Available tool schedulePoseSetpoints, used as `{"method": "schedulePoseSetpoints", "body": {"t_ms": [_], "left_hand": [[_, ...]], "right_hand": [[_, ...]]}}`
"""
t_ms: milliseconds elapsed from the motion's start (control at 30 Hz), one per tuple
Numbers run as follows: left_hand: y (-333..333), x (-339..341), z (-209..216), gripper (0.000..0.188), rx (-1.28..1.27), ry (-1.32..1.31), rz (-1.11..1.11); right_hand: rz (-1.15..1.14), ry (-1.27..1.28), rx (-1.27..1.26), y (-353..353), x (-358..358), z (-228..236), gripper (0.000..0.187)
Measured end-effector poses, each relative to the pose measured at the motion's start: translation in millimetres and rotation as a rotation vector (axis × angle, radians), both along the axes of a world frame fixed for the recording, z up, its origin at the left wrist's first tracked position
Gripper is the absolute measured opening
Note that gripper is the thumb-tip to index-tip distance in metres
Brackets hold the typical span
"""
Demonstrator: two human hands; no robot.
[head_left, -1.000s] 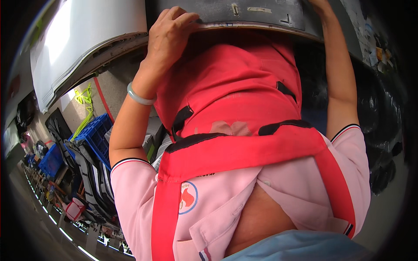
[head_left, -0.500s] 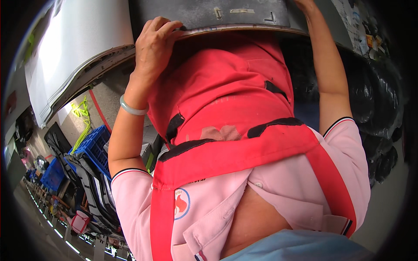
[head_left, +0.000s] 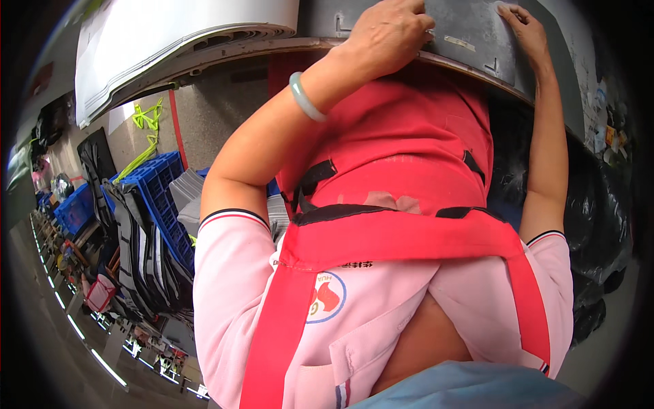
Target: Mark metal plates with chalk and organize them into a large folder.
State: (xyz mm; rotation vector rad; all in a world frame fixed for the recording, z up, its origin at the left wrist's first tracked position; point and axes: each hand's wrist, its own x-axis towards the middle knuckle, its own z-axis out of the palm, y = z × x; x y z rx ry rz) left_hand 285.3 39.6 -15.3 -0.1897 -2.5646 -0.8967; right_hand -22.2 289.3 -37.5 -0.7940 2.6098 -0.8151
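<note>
A dark grey panel with pale slot-like marks lies on the worktop at the top of the head view. My left hand is over the panel's near edge, its fingers curled in and closed. Whatever they hold, if anything, is hidden behind the knuckles. Farther right, my right hand rests at the panel's right part with thumb and fingertips drawn together on the surface. Anything pinched there is too small to name.
A thick stack of white sheets overhangs the worktop edge on the left. Below it stand a blue plastic crate and grey-black strips. Yellow-green straps hang nearby. Black plastic bags fill the right side.
My left hand has moved right, from the panel's left end near the white stack to over the panel. The view has shifted, and my right hand now shows whole.
</note>
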Motion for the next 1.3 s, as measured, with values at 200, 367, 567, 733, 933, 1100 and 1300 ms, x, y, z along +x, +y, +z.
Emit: {"method": "schedulePoseSetpoints", "body": {"t_ms": [200,367,567,733,933,1100,1300], "left_hand": [[9,-33,-32,0.011,-0.154,0.121,0.149],[5,-28,-29,0.011,-0.174,0.081,0.107],[6,-26,-26,0.032,-0.282,-0.047,0.192],[12,-33,-18,0.035,-0.300,-0.111,0.171],[11,-31,-25,0.035,-0.317,-0.082,0.191],[11,-28,-21,0.034,-0.309,-0.124,0.199],[12,-32,-20,0.034,-0.305,-0.106,0.194]], "right_hand": [[-0.068,0.094,-0.261,-10,8,-23,0.041],[-0.072,0.052,-0.409,-9,74,9,0.028],[0.163,-0.114,-0.185,-2,157,43,0.019],[0.278,0.156,-0.118,16,169,46,0.018],[0.453,0.364,-0.025,10,169,48,0.017],[0.165,0.039,-0.005,22,161,45,0.018],[-0.073,-0.111,-0.116,11,173,40,0.019]]}}
